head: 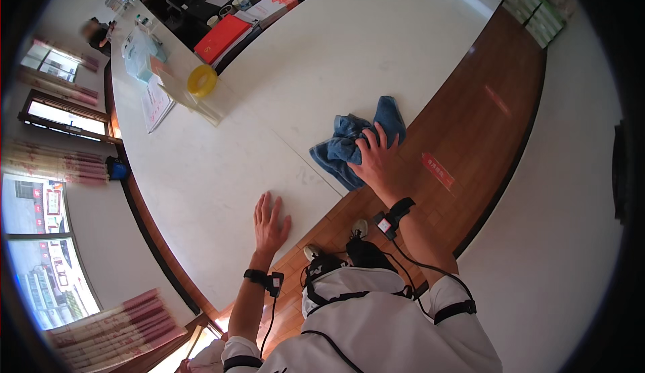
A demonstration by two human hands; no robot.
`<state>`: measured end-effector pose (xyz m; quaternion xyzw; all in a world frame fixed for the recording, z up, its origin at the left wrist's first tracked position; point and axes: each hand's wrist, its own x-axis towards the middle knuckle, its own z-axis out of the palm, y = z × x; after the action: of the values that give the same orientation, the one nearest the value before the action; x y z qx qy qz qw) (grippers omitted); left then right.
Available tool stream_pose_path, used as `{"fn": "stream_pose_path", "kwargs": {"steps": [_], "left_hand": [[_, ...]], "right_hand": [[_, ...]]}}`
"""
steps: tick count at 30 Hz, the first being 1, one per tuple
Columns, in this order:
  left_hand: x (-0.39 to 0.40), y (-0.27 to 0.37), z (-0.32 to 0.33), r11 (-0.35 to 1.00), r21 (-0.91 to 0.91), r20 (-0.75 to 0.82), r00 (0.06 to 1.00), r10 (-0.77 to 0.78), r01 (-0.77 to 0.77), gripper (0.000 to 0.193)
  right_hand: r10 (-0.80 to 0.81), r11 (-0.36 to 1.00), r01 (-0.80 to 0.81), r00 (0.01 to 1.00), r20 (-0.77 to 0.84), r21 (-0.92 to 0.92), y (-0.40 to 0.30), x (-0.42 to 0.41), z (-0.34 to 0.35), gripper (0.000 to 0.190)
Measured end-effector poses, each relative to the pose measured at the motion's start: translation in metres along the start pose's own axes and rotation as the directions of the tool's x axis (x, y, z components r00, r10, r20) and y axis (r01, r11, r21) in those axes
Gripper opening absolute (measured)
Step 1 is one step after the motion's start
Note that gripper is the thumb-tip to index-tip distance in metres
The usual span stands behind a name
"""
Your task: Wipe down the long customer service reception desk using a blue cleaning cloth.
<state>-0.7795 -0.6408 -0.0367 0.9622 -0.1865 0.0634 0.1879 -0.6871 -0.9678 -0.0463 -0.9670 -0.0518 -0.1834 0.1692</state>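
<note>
A crumpled blue terry cloth point(347, 143) lies on the white countertop point(227, 171), close to its near edge. My right hand point(375, 161) is on the cloth with fingers curled over its folds, and the palm side is hidden. Part of the cloth sticks out beyond my fingertips. To the left, my left hand point(269, 222) rests palm down on the bare white surface, fingers a little apart and holding nothing. A thin seam in the countertop runs between the two hands. Faint grey smudges show near that seam.
A yellow tape roll point(202, 80) sits by a clear plastic stand point(189, 101) and papers point(156, 102). Beyond are a pale blue container point(141, 53), a red folder point(221, 38) and a bottle point(243, 1). A person point(101, 35) is at the far left. Wood flooring point(468, 111) borders the counter.
</note>
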Motion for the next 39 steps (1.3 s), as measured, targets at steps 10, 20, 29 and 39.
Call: {"fn": "stream_pose_path", "kwargs": {"steps": [10, 20, 29, 39], "left_hand": [[0.006, 0.013, -0.007, 0.997, -0.003, 0.057, 0.995, -0.079, 0.079, 0.059], [0.003, 0.025, -0.015, 0.993, -0.039, 0.079, 0.991, -0.110, 0.114, 0.059], [0.008, 0.030, -0.014, 0.994, -0.045, 0.027, 0.994, -0.102, 0.104, 0.059], [0.016, 0.044, -0.020, 0.997, -0.005, -0.002, 0.997, -0.071, 0.071, 0.058]], "right_hand": [[0.278, 0.897, -0.298, 0.955, -0.108, -0.325, 0.127, 0.082, -0.002, 0.058], [0.333, 0.784, -0.383, 0.923, -0.191, -0.488, 0.184, 0.132, 0.026, 0.058], [0.283, 0.751, -0.357, 0.934, -0.218, -0.556, 0.170, 0.122, 0.024, 0.061], [0.252, 0.846, -0.269, 0.963, -0.099, -0.460, 0.082, 0.093, -0.014, 0.060]]}}
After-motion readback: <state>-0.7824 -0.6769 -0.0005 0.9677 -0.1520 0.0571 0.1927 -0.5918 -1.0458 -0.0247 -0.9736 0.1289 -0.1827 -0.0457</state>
